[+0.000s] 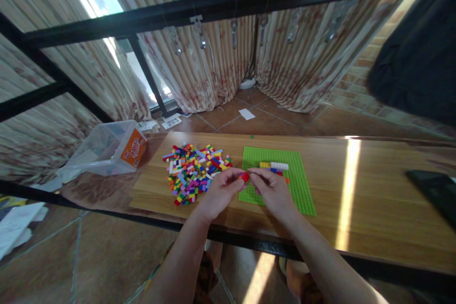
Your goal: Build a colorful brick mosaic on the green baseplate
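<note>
Between my two hands, over the left edge of the green baseplate [302, 185], is a red toy brick [245, 176]. My left hand [224, 187] pinches it from the left with thumb and fingers. From the right, the fingertips of my right hand [272, 190] close on the same brick. On the baseplate, partly hidden behind my right hand, sit a white brick [280, 166], a yellow brick [264, 165] and some blue, red and orange ones. A loose pile of multicoloured bricks [194, 171] lies left of my left hand.
A clear plastic bin [107, 149] with an orange label stands left of the wooden table [327, 171]. A dark flat object [434, 194] lies at the table's right. A black metal bar [221, 2] with hanging hooks crosses above, before the curtains. A tiny green piece [252, 136] sits at the far edge.
</note>
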Action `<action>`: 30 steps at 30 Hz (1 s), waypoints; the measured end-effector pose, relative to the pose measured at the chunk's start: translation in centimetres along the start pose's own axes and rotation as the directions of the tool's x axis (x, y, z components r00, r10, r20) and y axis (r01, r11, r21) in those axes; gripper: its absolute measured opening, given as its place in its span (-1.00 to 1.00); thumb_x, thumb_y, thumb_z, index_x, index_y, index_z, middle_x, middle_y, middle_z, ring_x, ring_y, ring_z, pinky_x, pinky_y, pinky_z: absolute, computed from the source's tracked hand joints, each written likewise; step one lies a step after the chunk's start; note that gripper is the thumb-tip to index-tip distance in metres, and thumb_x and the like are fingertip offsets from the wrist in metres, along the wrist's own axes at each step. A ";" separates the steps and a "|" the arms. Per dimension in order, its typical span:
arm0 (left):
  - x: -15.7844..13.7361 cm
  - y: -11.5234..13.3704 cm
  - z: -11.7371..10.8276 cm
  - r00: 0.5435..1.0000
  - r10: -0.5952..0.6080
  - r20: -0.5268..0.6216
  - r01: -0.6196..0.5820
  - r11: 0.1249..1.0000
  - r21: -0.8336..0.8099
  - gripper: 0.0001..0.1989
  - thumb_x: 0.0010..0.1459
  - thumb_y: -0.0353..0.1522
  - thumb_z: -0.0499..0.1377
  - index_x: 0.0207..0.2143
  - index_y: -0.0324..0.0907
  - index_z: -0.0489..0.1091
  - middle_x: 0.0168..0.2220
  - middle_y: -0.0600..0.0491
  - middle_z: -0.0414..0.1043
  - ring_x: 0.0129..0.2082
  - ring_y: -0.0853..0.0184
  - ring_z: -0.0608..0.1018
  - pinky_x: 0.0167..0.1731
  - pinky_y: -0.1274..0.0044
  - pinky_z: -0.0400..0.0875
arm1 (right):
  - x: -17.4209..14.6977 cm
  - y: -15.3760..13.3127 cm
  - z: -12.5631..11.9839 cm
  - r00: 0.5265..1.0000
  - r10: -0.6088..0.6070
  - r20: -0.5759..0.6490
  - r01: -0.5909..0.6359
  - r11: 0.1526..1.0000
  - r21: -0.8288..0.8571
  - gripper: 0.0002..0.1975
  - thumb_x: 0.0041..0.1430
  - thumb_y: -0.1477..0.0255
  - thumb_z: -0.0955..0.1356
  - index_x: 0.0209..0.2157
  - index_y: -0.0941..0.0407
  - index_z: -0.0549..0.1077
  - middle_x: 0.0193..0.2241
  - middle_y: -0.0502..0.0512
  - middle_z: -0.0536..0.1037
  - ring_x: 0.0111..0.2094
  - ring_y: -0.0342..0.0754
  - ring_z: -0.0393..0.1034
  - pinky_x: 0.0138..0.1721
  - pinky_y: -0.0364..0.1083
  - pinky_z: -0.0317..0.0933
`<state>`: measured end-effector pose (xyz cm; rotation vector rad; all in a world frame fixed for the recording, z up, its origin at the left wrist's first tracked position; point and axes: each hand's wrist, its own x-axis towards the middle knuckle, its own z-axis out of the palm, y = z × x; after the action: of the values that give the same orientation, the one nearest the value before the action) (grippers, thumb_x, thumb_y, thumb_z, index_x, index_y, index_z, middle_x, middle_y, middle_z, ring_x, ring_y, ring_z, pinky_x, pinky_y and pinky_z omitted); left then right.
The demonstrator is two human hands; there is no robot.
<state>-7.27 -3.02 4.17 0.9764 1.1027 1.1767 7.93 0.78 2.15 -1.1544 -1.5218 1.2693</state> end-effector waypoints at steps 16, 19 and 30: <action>0.0 0.2 -3.2 0.978 0.011 -0.207 0.028 0.983 0.183 -0.78 0.02 -0.34 0.28 -0.25 -0.24 0.52 -0.36 0.03 0.54 -0.38 0.37 0.52 -0.33 0.55 0.39 | 0.3 0.3 2.8 0.986 -0.112 0.124 0.148 0.934 -0.326 -0.65 0.14 0.49 0.30 -0.02 0.12 0.47 -0.24 0.16 0.63 -0.32 -0.02 0.54 -0.21 -0.03 0.37; 0.1 0.3 -3.3 0.970 0.024 -0.241 0.018 0.985 0.170 -0.76 0.04 -0.32 0.27 -0.23 -0.23 0.51 -0.34 0.01 0.56 -0.38 0.35 0.54 -0.37 0.55 0.39 | 1.6 -0.1 1.2 0.975 -0.221 0.027 0.215 0.901 -0.376 -0.70 0.21 0.38 0.27 -0.08 0.10 0.51 -0.23 0.16 0.63 -0.24 0.01 0.53 -0.14 0.00 0.36; 1.2 1.8 -6.1 0.882 0.096 -0.461 -0.134 0.990 -0.050 -0.77 -0.03 -0.33 0.33 -0.28 -0.21 0.52 -0.37 0.06 0.54 -0.38 0.41 0.52 -0.28 0.56 0.44 | 16.2 0.7 0.8 0.977 -0.182 0.112 0.197 0.569 -0.799 -0.81 0.14 0.42 0.33 -0.28 0.17 0.57 -0.23 0.34 0.60 -0.08 0.16 0.45 0.00 0.07 0.24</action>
<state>-13.51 -1.48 4.52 0.7232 1.3679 1.5912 3.40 16.40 1.92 -1.4579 -2.2739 0.3709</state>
